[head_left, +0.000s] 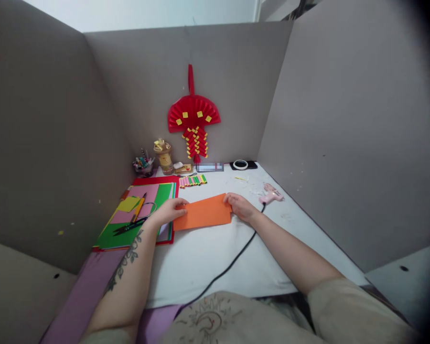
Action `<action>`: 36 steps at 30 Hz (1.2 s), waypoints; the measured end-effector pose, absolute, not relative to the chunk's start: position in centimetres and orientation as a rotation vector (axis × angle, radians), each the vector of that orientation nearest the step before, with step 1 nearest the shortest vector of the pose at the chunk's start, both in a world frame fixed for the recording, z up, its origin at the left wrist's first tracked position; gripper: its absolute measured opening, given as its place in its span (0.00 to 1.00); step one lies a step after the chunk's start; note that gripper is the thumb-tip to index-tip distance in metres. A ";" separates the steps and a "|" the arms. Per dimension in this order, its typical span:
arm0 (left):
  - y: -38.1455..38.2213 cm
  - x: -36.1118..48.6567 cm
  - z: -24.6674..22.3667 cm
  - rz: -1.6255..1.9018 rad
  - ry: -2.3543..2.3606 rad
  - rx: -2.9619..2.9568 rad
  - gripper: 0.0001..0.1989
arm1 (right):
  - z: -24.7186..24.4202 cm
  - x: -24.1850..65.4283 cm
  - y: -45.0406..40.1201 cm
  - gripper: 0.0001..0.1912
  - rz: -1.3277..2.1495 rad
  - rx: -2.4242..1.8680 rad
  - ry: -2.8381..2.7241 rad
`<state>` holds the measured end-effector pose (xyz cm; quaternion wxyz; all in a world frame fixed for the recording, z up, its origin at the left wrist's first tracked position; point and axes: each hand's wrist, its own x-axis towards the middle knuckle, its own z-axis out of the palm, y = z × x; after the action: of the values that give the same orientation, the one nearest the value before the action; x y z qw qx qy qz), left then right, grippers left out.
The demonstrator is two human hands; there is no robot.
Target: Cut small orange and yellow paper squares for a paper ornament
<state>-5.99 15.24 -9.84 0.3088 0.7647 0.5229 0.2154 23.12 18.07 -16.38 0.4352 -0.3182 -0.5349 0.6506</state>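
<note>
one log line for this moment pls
left hand: on left end of orange paper | right hand: on its right end | paper: flat on table | glue gun: beside right hand

Red paper fan decoration [194,117] on back wall; pink glue gun [270,194] w/ black cord [232,263]; tape roll [240,164]; scissors [129,226] on coloured paper stack [163,191].

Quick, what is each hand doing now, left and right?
Left hand: holding the left edge of the orange paper.
Right hand: holding the right edge of the same paper.
</note>
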 end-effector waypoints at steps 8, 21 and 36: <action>16.1 -6.8 -11.1 0.699 1.456 1.965 0.18 | -17.5 22.8 18.2 0.13 1.330 -1.001 -1.496; 16.5 -7.0 -12.7 0.789 1.481 1.973 0.13 | -17.2 23.0 18.2 0.21 1.211 -1.141 -1.671; 16.2 -5.9 -12.1 0.862 1.317 2.033 0.18 | -15.5 23.6 18.4 0.09 0.684 -1.150 -1.692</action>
<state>-5.94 16.18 -12.15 0.2814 0.7587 0.4916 0.3219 23.65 18.36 -15.54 0.4726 -0.4699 -0.6911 0.2795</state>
